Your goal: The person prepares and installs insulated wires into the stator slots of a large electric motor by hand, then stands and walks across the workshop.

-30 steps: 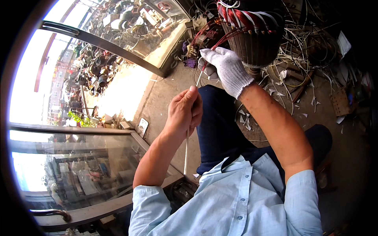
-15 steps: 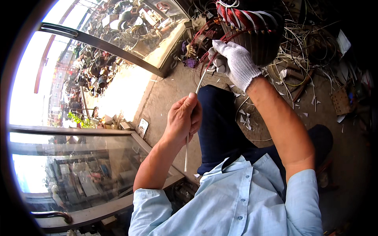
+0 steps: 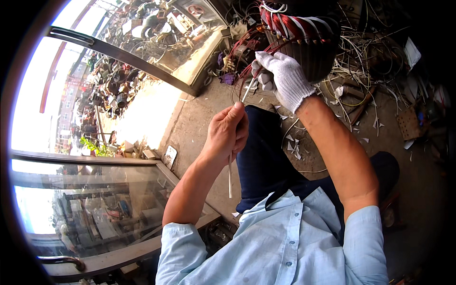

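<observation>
White tube (image 3: 230, 178) raised, hands (image 3: 228, 128) gripping it and red wires (image 3: 274, 46), faint lettering (image 3: 350, 8)

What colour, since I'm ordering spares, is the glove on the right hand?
The glove is white; it shows best in the head view.
</observation>
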`<state>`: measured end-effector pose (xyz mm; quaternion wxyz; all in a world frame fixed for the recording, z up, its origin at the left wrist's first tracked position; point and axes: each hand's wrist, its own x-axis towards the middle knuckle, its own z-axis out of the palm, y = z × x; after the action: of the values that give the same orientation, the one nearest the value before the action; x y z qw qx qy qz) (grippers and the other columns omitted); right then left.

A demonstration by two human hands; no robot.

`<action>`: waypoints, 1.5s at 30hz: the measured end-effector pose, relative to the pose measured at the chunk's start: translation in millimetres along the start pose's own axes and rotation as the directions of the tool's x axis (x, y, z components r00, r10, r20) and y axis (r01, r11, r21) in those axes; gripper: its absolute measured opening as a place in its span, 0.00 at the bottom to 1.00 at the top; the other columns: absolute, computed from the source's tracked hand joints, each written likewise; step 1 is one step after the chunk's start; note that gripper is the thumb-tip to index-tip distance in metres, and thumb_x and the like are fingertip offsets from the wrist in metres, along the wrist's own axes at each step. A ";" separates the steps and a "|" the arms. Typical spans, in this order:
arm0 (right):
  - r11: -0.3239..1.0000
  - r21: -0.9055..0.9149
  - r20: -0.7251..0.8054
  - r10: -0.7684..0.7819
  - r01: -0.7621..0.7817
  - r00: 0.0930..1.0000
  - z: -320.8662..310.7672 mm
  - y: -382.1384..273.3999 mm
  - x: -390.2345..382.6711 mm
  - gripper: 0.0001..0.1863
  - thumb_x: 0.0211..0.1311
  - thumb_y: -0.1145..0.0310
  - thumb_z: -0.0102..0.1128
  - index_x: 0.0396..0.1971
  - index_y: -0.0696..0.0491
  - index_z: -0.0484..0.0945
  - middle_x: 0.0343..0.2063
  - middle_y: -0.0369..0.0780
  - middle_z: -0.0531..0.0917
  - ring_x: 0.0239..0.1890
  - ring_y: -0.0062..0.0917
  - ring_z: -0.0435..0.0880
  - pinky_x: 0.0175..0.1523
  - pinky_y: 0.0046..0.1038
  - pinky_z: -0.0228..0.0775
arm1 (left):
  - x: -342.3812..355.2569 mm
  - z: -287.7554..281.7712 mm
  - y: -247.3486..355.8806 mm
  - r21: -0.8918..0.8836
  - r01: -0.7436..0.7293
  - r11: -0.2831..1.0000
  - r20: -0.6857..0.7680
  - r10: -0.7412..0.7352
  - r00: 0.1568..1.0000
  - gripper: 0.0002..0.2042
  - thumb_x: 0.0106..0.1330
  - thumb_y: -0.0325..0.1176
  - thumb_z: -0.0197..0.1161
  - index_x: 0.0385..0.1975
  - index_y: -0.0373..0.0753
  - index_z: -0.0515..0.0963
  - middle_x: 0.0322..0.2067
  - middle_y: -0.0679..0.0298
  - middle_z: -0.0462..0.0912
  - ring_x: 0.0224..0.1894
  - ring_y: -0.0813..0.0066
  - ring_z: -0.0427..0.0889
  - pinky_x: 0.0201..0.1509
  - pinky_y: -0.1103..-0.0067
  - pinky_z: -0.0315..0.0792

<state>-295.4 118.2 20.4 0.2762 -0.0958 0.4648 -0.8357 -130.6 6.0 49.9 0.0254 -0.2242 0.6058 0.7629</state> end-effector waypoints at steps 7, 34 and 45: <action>0.999 -0.033 -0.023 0.019 -0.020 1.000 -0.8 -0.3 0.3 0.11 0.73 0.61 0.59 0.36 0.53 0.81 0.26 0.33 0.83 0.19 0.11 0.76 0.23 0.15 0.68 | 8.7 1.6 1.9 -0.010 0.007 1.000 -0.017 -0.008 1.000 0.22 0.80 0.49 0.50 0.23 0.43 0.65 0.14 0.72 0.59 0.12 0.84 0.56 0.13 0.84 0.51; 0.943 0.331 0.015 0.031 -0.034 0.999 -35.4 -14.8 11.4 0.10 0.76 0.63 0.55 0.40 0.54 0.78 0.27 0.33 0.82 0.20 0.14 0.78 0.20 0.15 0.69 | 1.5 10.7 7.3 0.216 0.114 0.970 0.019 -0.121 0.993 0.23 0.80 0.50 0.48 0.22 0.42 0.65 0.13 0.71 0.61 0.11 0.83 0.58 0.11 0.84 0.50; 0.964 0.262 -0.026 0.055 -0.046 0.998 -37.1 -16.7 -6.2 0.07 0.75 0.63 0.58 0.40 0.50 0.80 0.27 0.33 0.83 0.19 0.12 0.77 0.21 0.13 0.67 | 52.5 30.0 13.9 0.008 0.067 0.998 0.165 -0.067 0.984 0.15 0.79 0.42 0.52 0.34 0.36 0.75 0.16 0.69 0.66 0.12 0.82 0.63 0.09 0.83 0.54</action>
<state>-311.9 155.4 14.5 0.3000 -0.0329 0.3575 -0.8838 -191.4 18.2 48.0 0.1013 -0.1804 0.5948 0.7768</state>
